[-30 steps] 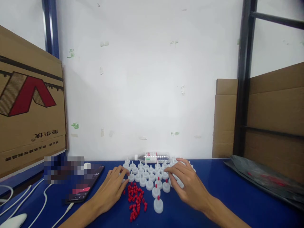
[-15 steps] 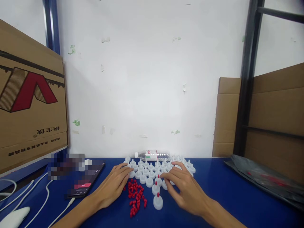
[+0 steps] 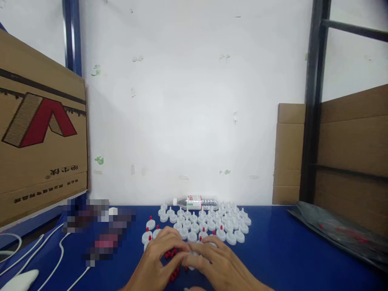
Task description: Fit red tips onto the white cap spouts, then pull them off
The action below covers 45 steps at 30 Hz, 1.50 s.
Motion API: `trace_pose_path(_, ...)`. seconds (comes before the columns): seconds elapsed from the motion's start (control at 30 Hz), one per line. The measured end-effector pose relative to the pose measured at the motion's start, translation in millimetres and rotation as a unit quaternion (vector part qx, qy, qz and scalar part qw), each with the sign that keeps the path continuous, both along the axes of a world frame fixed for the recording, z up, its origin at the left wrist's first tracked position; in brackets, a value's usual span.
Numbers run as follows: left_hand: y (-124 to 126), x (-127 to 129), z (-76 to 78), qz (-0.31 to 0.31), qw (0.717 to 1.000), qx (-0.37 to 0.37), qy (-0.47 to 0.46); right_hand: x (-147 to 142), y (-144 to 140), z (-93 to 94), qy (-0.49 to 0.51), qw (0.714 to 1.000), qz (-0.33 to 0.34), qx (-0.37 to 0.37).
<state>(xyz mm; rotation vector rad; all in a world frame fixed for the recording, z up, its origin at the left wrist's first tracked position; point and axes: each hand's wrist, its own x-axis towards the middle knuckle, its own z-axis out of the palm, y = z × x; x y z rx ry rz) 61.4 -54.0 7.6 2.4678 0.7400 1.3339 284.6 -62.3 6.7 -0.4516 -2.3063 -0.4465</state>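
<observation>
White nozzle cap [image 3: 191,260]: pinched between our left hand [image 3: 159,262] and right hand [image 3: 216,266], fingertips pressed together, just before the cap cluster [image 3: 209,224] on the bench [image 3: 273,250]. Red plugs [image 3: 173,264] beneath. We judge it light, stiff, slippery; grip the round base.

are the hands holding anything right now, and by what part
It cannot be told for sure. The left hand and right hand meet fingertip to fingertip over the red plugs, with something white between them, probably a cap; the hold is hidden.
</observation>
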Motion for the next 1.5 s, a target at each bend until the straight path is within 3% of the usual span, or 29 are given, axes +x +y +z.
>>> trace_pose_path(0.07,-0.8,1.5,-2.7,-0.004,1.000,-0.012,0.008,-3.6,5.3,-8.3,0.019,1.000,0.001,0.010)
trace_pose_path(0.13,3.0,-3.1,-0.6,0.015,0.999,0.022,0.037,-2.3,8.2,-10.6,0.034,0.999,-0.008,-0.004)
trace_pose_path(0.27,17.4,-25.9,15.2,0.118,0.973,0.116,0.158,9.0,3.3,1.2,0.044,0.994,-0.039,-0.088)
trace_pose_path(0.37,26.0,-45.6,23.0,0.162,0.947,0.086,0.262,14.4,-0.8,8.8,0.045,0.991,-0.031,-0.122)
trace_pose_path(0.47,31.1,-57.8,19.8,0.205,0.916,0.042,0.342,13.7,1.2,6.1,0.039,0.992,-0.010,-0.116)
trace_pose_path(0.6,38.6,-60.4,9.8,0.232,0.894,0.026,0.383,10.6,8.3,-3.8,0.021,0.997,0.013,-0.077)
trace_pose_path(0.77,48.4,-56.8,1.1,0.227,0.882,0.025,0.413,10.0,10.5,-6.5,0.004,0.999,-0.009,-0.043)
trace_pose_path(0.93,43.4,-57.4,2.0,0.230,0.889,0.028,0.395,8.8,8.5,-4.1,0.018,0.999,0.012,-0.035)
trace_pose_path(1.1,31.2,-49.9,12.5,0.175,0.946,0.058,0.267,6.3,9.0,-3.0,0.023,1.000,0.007,-0.017)
trace_pose_path(1.2,26.2,-39.3,13.0,0.135,0.963,0.102,0.212,7.2,11.0,-4.0,0.031,1.000,0.000,-0.006)
trace_pose_path(1.33,21.7,-27.5,8.7,0.072,0.965,0.188,0.168,11.2,12.0,-5.8,0.025,0.999,-0.022,-0.004)
trace_pose_path(1.5,15.1,-22.0,10.0,0.046,0.957,0.246,0.147,10.1,9.0,-5.4,-0.022,0.999,-0.016,-0.023)
